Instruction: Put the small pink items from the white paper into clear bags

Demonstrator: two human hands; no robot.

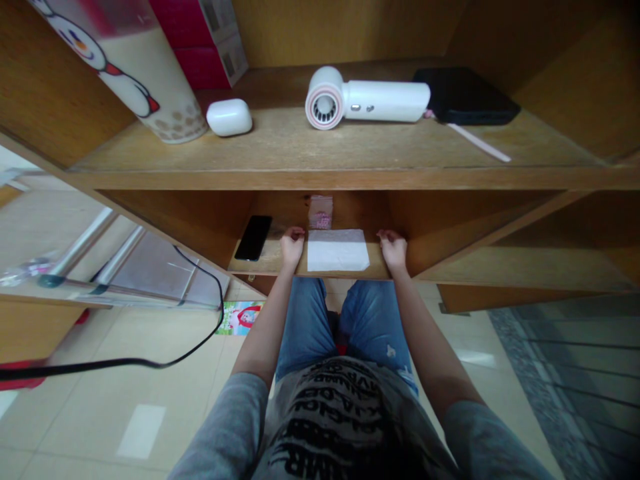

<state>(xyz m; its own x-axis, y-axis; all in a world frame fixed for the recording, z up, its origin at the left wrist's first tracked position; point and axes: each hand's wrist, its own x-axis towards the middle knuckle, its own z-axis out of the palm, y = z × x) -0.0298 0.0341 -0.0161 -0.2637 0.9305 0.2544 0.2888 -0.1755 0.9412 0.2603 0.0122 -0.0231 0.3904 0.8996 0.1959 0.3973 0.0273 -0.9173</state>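
Observation:
A white sheet of paper (338, 251), perhaps a tissue, lies flat on the lower shelf between my two hands. My left hand (293, 245) rests just left of it, fingers curled in, with no object showing in them. On the right side, a small gap from the paper, my right hand (393, 249) lies with its fingers likewise curled and nothing visible in them. Behind the paper is a small clear bag (321, 212) with pink bits at its bottom. A black phone (254, 238) lies left of my left hand.
The upper shelf (280, 150) overhangs, holding a bubble tea cup (170, 107), a white earbud case (229, 117), a white handheld fan (380, 101), a black pouch-like item (465, 97) and pink boxes (205, 47). A black cable (150, 363) hangs at left.

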